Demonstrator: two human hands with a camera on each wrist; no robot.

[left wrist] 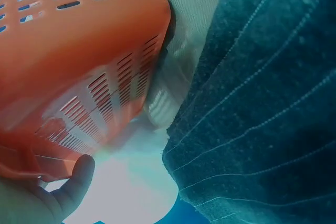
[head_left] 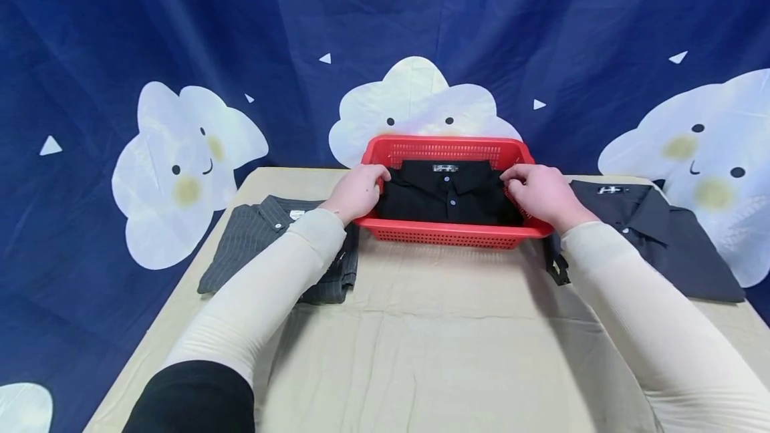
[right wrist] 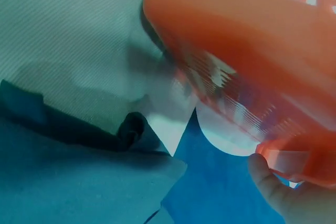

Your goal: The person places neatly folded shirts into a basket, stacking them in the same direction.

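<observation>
A red plastic basket (head_left: 445,236) with slotted walls stands at the far side of the table. In it lies a folded black shirt (head_left: 421,199) with a collar, a label and pale buttons. My left hand (head_left: 355,192) grips the left end of the rim, fingers curled over the inside. The left wrist view has its thumb (left wrist: 79,182) on the outside, under the rim. At the other end my right hand (head_left: 544,194) holds the rim the same way, its thumb (right wrist: 265,179) against the outer edge.
A folded dark pinstriped shirt (head_left: 252,239) lies left of the basket, partly behind my left forearm. To the right is a folded dark grey shirt (head_left: 680,246), partly covered by my right forearm. A beige cloth (head_left: 421,339) covers the table; a blue cloud-patterned curtain (head_left: 289,32) hangs behind.
</observation>
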